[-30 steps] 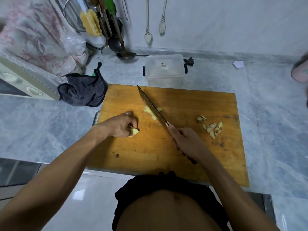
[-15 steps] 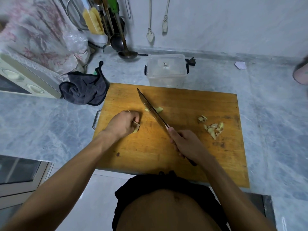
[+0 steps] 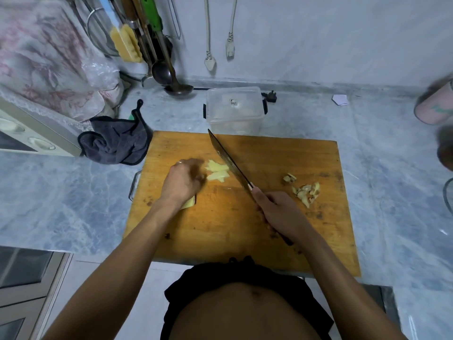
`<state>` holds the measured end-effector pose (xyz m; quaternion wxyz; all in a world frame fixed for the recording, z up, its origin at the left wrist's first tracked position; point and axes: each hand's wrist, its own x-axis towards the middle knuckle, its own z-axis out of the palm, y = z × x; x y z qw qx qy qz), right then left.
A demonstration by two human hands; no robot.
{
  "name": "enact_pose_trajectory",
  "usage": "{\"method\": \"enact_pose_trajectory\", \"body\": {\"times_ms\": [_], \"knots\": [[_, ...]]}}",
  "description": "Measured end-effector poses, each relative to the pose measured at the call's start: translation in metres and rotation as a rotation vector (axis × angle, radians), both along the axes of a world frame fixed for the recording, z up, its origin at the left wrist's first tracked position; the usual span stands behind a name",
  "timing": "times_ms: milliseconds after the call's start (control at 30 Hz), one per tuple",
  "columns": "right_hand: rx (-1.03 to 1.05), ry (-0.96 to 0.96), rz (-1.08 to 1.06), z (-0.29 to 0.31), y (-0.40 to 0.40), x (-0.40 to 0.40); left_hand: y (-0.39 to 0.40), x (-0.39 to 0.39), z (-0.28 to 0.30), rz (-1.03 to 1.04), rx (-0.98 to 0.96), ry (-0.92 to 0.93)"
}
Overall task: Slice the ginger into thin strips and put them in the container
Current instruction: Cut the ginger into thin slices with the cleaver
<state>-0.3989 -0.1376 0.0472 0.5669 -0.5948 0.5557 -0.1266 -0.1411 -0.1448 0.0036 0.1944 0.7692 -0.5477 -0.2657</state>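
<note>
Right hand (image 3: 277,212) grips knife (image 3: 229,160) — beside ginger slices (image 3: 217,171).

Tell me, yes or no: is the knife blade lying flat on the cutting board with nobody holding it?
No: the right hand grips the knife by its handle, blade angled over the cutting board beside the ginger slices.

Counts: 1 wooden rectangular cutting board (image 3: 269,217). 1 long dark-bladed knife (image 3: 229,164). 1 clear plastic lidded container (image 3: 234,110). 1 dark grey cloth (image 3: 117,141). 2 white plugs hanging on the wall (image 3: 210,62) (image 3: 230,49). 2 hands: left hand (image 3: 182,181), right hand (image 3: 279,212). Pale ginger slices (image 3: 217,171): a few, overlapping, exact number unclear. 1 scatter of brownish ginger peel scraps (image 3: 305,190).
</note>
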Motion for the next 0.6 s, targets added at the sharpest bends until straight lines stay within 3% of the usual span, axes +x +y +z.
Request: {"method": "enact_pose_trajectory", "body": {"times_ms": [133, 300, 367, 433, 600], "knots": [[-0.001, 0.022, 0.036, 0.000, 0.000, 0.002, 0.043, 0.015, -0.004, 0.160, -0.008, 0.071], [-0.004, 0.026, 0.129, -0.004, 0.001, 0.018, 0.076, 0.029, -0.016, -0.056, 0.082, -0.042], [0.014, 0.029, 0.161, -0.006, 0.002, 0.024, 0.075, 0.024, -0.014, -0.054, 0.115, -0.104], [0.024, 0.031, 0.190, -0.007, 0.004, 0.027, 0.072, 0.015, -0.010, 0.069, 0.094, -0.080], [0.019, 0.045, 0.220, -0.004, 0.002, 0.028, 0.057, -0.003, -0.006, 0.527, 0.080, 0.266]]}}
